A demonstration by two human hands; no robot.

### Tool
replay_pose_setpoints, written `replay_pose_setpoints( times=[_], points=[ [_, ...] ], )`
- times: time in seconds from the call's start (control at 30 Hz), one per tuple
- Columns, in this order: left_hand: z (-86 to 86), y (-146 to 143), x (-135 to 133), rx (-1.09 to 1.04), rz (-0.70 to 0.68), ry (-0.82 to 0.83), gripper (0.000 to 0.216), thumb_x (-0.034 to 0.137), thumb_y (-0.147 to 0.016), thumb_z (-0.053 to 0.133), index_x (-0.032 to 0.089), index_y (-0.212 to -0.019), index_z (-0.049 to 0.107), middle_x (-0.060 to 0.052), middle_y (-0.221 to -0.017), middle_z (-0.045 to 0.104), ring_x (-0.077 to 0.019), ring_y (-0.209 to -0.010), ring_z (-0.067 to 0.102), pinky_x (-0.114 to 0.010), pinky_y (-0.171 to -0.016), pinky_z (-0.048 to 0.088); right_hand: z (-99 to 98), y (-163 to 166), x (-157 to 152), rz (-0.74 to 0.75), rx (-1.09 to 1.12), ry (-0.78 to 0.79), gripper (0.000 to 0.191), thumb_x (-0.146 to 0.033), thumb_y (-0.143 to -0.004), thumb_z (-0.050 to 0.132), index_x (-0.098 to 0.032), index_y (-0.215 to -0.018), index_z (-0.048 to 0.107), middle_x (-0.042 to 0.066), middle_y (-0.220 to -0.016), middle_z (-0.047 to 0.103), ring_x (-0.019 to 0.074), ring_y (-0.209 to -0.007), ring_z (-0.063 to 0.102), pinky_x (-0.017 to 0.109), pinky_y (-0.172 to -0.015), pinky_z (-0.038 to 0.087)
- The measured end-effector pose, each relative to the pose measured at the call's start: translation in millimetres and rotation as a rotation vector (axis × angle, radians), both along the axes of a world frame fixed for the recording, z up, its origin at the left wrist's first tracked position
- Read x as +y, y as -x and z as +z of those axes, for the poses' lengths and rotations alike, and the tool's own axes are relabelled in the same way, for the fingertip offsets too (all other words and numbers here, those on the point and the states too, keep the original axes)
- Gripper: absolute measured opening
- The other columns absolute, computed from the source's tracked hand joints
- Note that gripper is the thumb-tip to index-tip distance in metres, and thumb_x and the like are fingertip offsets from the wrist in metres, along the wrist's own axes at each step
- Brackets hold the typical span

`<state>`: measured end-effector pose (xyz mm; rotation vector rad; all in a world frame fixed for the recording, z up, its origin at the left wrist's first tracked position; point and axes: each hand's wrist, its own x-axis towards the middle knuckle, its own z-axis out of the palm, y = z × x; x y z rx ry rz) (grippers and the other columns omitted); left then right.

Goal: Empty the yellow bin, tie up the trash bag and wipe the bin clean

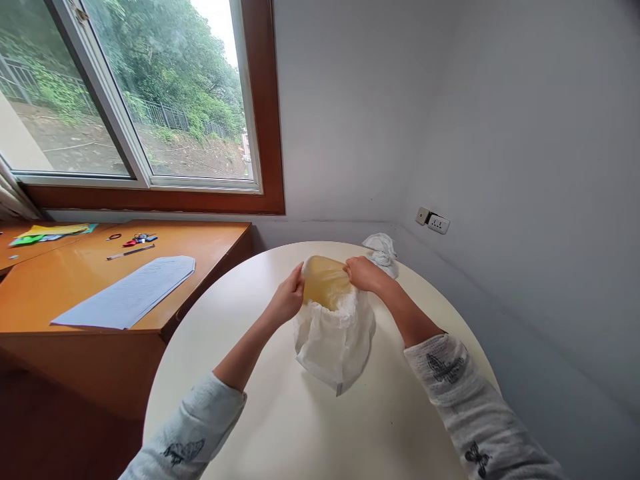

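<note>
On the round white table (280,427) a white plastic bag (334,343) lies with its mouth away from me. A pale yellow, rounded object (325,280) sticks out of that mouth. My left hand (289,298) grips the yellow object's left edge, fingers curled round it. My right hand (364,273) is closed on its upper right edge. Both forearms in grey patterned sleeves reach in from the bottom of the head view.
A crumpled white bag (382,251) lies at the table's far edge near a wall socket (434,221). To the left stands a wooden desk (75,347) with a pale blue sheet (127,295), a pen (130,251), scissors (140,239) and coloured paper (50,232) under a window (130,100).
</note>
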<state>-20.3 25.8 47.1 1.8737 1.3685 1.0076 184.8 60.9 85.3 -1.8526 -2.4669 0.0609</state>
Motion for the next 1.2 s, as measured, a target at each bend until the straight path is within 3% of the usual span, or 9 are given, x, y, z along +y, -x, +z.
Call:
replay_pose_setpoints(
  times=[0.17,0.27,0.37,0.47,0.67,0.77,0.9,1.03,1.2],
  points=[
    [-4.9,10,-9,-0.002,-0.028,-0.019,0.047,0.039,-0.089,0.036,0.02,-0.132,0.038,-0.011,-0.133,0.049,-0.0237,-0.118,0.049,-0.039,-0.095,0.041,-0.2,2,1,-0.024,0.008,-0.004,0.017,-0.013,-0.085,0.047,-0.013,-0.085,0.064,0.012,-0.086,0.067,0.0159,-0.074,0.061,0.023,-0.056,0.032],
    [4.2,12,-19,0.155,0.068,-0.339,0.054,0.042,-0.086,0.045,0.018,-0.133,0.036,-0.013,-0.14,0.039,-0.0246,-0.129,0.036,-0.045,-0.106,0.028,0.9,5,2,-0.041,0.009,0.016,0.015,-0.013,-0.084,0.049,-0.012,-0.086,0.064,0.012,-0.088,0.067,0.0157,-0.075,0.062,0.022,-0.058,0.033],
    [12.1,9,-30,0.421,-0.142,-0.584,0.041,0.043,-0.085,0.049,0.02,-0.119,0.052,-0.008,-0.122,0.058,-0.0225,-0.118,0.049,-0.047,-0.112,0.013,3.3,6,2,-0.056,0.004,0.04,0.014,-0.014,-0.083,0.051,-0.012,-0.087,0.064,0.012,-0.088,0.067,0.0162,-0.076,0.062,0.021,-0.059,0.035],
    [13.7,0,-34,0.683,-0.362,-0.55,0.033,0.048,-0.083,0.052,0.021,-0.098,0.063,-0.004,-0.09,0.07,-0.0211,-0.091,0.063,-0.045,-0.107,0.023,6.2,8,0,-0.071,-0.003,0.055,0.015,-0.015,-0.083,0.051,-0.011,-0.087,0.065,0.014,-0.089,0.067,0.0172,-0.076,0.063,0.022,-0.06,0.036],
    [18.0,-14,-21,1.049,-0.337,-0.328,0.023,0.033,-0.081,0.055,0.017,-0.07,0.067,-0.007,-0.069,0.068,-0.0234,-0.073,0.064,-0.038,-0.079,0.041,8.8,15,-4,-0.102,-0.01,0.053,0.019,-0.015,-0.083,0.05,-0.01,-0.096,0.063,0.016,-0.094,0.066,0.0184,-0.079,0.064,0.022,-0.06,0.038],
    [29.9,-16,-22,1.049,-0.359,-0.301,0.021,0.038,-0.073,0.064,0.018,-0.077,0.067,-0.007,-0.075,0.069,-0.0246,-0.078,0.063,-0.034,-0.075,0.042,7.4,17,-5,-0.114,-0.015,0.055,0.022,-0.013,-0.082,0.049,-0.01,-0.098,0.063,0.016,-0.095,0.067,0.0194,-0.08,0.064,0.022,-0.059,0.039],
    [44.5,-23,-38,0.849,-0.3,-0.302,0.052,0.056,-0.076,0.054,0.018,-0.111,0.057,-0.009,-0.1,0.066,-0.0266,-0.095,0.059,-0.031,-0.072,0.043,5.1,17,-3,-0.114,-0.023,0.07,0.028,-0.01,-0.078,0.05,-0.011,-0.103,0.063,0.016,-0.095,0.067,0.0203,-0.082,0.065,0.023,-0.061,0.04],
    [39.8,-33,-50,0.832,-0.387,-0.284,0.057,0.051,-0.088,0.038,0.014,-0.131,0.038,-0.009,-0.086,0.067,-0.0244,-0.076,0.064,-0.029,-0.058,0.042,5.7,16,-2,-0.111,-0.024,0.095,0.026,-0.01,-0.076,0.052,-0.011,-0.099,0.064,0.016,-0.094,0.068,0.0206,-0.081,0.065,0.023,-0.061,0.041],
    [21.8,-33,-37,0.955,-0.371,-0.35,0.034,0.039,-0.088,0.043,0.013,-0.097,0.062,-0.009,-0.069,0.066,-0.0232,-0.066,0.063,-0.029,-0.058,0.041,10.0,14,-4,-0.12,-0.007,0.118,0.027,-0.014,-0.08,0.049,-0.01,-0.104,0.062,0.018,-0.098,0.066,0.0216,-0.085,0.064,0.023,-0.061,0.04]
  ],
)
